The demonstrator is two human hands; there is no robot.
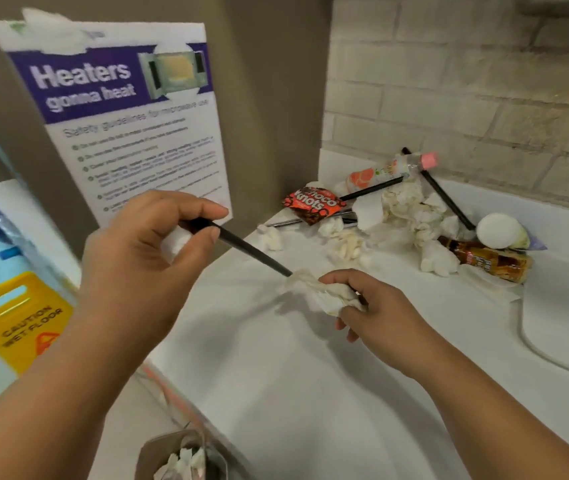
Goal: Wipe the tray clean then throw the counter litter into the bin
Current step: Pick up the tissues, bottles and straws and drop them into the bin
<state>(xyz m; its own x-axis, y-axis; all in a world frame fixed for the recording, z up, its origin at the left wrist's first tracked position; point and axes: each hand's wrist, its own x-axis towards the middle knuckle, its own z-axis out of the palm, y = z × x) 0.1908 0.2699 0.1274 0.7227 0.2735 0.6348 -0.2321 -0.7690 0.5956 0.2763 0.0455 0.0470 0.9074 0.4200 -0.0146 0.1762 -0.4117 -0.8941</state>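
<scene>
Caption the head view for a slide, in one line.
Left hand holds a black stick, right hand grips a tissue; litter lies piled in the counter corner.

Left hand (144,251) pinches a thin black plastic straw (251,251), right hand (373,306) grips a crumpled white tissue (321,292) over the white counter (310,375).

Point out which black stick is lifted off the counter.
The stick pinched in the left hand, its tip at the tissue in the right hand; the other sticks lie in the litter pile.
</scene>
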